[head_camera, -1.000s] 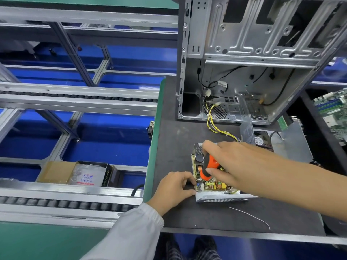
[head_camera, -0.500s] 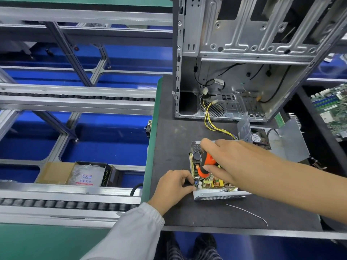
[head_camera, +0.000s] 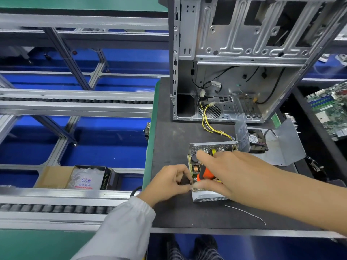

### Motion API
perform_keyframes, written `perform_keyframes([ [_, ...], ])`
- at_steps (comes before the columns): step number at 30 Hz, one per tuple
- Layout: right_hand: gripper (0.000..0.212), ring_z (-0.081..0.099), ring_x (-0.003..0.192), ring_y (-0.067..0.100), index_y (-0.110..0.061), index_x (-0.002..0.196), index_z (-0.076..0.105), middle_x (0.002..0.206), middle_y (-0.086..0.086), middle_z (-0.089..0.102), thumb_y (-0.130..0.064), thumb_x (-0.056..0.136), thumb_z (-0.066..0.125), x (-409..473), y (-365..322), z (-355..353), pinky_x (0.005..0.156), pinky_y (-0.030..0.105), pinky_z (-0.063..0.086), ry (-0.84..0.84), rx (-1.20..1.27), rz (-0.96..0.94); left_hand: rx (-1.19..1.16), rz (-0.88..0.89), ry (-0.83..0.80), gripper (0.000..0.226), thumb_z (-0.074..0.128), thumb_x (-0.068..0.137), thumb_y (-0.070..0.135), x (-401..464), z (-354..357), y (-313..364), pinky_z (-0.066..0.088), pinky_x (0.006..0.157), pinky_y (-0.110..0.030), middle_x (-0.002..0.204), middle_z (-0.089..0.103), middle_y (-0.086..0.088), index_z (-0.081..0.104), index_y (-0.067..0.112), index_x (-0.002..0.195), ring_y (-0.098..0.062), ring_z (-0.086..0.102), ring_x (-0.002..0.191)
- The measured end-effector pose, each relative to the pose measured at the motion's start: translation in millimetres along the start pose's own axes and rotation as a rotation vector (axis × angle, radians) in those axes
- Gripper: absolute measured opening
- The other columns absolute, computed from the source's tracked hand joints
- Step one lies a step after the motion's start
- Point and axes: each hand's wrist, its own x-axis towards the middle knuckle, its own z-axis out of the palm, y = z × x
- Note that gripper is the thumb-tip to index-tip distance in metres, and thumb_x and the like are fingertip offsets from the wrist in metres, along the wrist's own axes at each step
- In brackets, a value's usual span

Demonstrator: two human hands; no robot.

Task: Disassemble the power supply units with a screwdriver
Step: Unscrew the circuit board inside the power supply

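— Hands?
— From the head view, the right hand (head_camera: 225,173) grips the orange screwdriver (head_camera: 205,175) over the opened power supply unit (head_camera: 208,197) on the dark mat (head_camera: 172,143); the left hand (head_camera: 169,183), fingers curled, seemingly pinches something small at its left edge.

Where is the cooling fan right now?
In the head view, the cooling fan sits right of centre on the dark mat, behind the open power supply and beside its detached metal cover.
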Motion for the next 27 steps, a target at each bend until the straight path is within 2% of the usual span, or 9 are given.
perform_keyframes([
  [2, 0.043, 0.061, 0.085, 0.030, -0.023, 0.106, 0.027, 0.088, 0.002, 0.059, -0.064, 0.093, 0.024, 8, 3, 2, 0.060, 0.034, 0.036, 0.045, -0.045, 0.020, -0.136, 0.091, -0.068, 0.019, 0.077, 0.082, 0.019, -2, -18, 13, 0.025, 0.057, -0.030, 0.062, 0.034, -0.019, 0.066, 0.035, 0.084, -0.025, 0.028, 0.060],
  [6, 0.028, 0.060, 0.087, 0.027, -0.027, 0.106, 0.027, 0.093, -0.002, 0.056, -0.054, 0.099, 0.028, 13, 14, 3, 0.066, 0.036, 0.044, 0.051, -0.075, -0.068, -0.191, 0.176, -0.171, 0.029, 0.078, 0.082, 0.021, 3, -36, 34, 0.013, 0.059, -0.033, 0.062, 0.017, 0.002, 0.067, 0.048, 0.080, -0.021, 0.016, 0.061],
  [9, 0.022, 0.057, 0.084, 0.025, -0.031, 0.104, 0.026, 0.090, -0.004, 0.049, -0.051, 0.099, 0.032, 9, 23, 1, 0.068, 0.038, 0.047, -0.006, 0.007, -0.109, -0.293, 0.208, -0.185, 0.027, 0.077, 0.083, 0.017, 8, -38, 39, 0.016, 0.057, -0.028, 0.059, 0.016, 0.011, 0.070, 0.036, 0.101, -0.012, 0.015, 0.059],
  [11, 0.020, 0.054, 0.080, 0.021, -0.033, 0.109, 0.024, 0.091, -0.004, 0.045, -0.047, 0.100, 0.035, 8, 24, 0, 0.067, 0.037, 0.047, 0.001, 0.019, -0.169, -0.330, 0.253, -0.220, 0.027, 0.075, 0.085, 0.014, 10, -38, 45, 0.019, 0.055, -0.029, 0.057, 0.020, -0.002, 0.071, 0.035, 0.101, -0.017, 0.018, 0.058],
  [14, 0.018, 0.045, 0.075, 0.013, -0.028, 0.115, 0.033, 0.093, -0.006, 0.034, -0.033, 0.101, 0.042, 9, 25, -1, 0.066, 0.032, 0.045, -0.020, -0.012, -0.283, -0.335, 0.211, -0.293, 0.007, 0.076, 0.081, 0.006, 12, -37, 53, 0.026, 0.057, -0.042, 0.059, 0.042, -0.031, 0.070, 0.004, 0.085, -0.044, 0.029, 0.056],
  [16, 0.016, 0.039, 0.075, 0.010, -0.030, 0.111, 0.035, 0.093, -0.007, 0.030, -0.030, 0.100, 0.046, 7, 25, -5, 0.064, 0.029, 0.044, -0.063, -0.065, -0.326, -0.331, 0.179, -0.257, 0.024, 0.079, 0.078, 0.005, 13, -34, 52, 0.026, 0.057, -0.040, 0.061, 0.045, -0.031, 0.061, -0.011, 0.077, -0.042, 0.031, 0.056],
  [20, 0.051, 0.040, 0.056, 0.014, -0.028, 0.096, 0.029, 0.071, -0.006, 0.040, -0.078, 0.082, 0.024, 3, 22, -16, 0.045, 0.024, 0.021, 0.070, -0.102, -0.126, -0.306, 0.241, -0.158, 0.014, 0.084, 0.074, 0.012, 11, -25, 55, 0.028, 0.054, -0.031, 0.055, 0.045, -0.010, 0.073, 0.018, 0.081, -0.011, 0.032, 0.059],
  [24, 0.043, 0.064, 0.088, 0.028, -0.018, 0.111, 0.045, 0.094, 0.003, 0.061, -0.053, 0.100, 0.023, 9, 8, -6, 0.051, 0.031, 0.025, 0.082, -0.399, -0.056, -0.346, 0.200, -0.061, 0.034, 0.089, 0.067, 0.017, 13, -11, 56, 0.034, 0.064, -0.038, 0.074, 0.057, -0.032, 0.064, -0.001, 0.081, -0.021, 0.043, 0.069],
  [27, 0.029, 0.056, 0.098, 0.027, -0.017, 0.123, 0.036, 0.109, 0.007, 0.051, -0.035, 0.101, 0.037, 8, 9, -5, 0.054, 0.031, 0.027, 0.037, -0.343, -0.050, -0.387, 0.218, -0.029, 0.030, 0.090, 0.064, 0.013, 15, -6, 60, 0.032, 0.063, -0.033, 0.072, 0.048, -0.017, 0.061, 0.020, 0.071, -0.024, 0.036, 0.065],
])
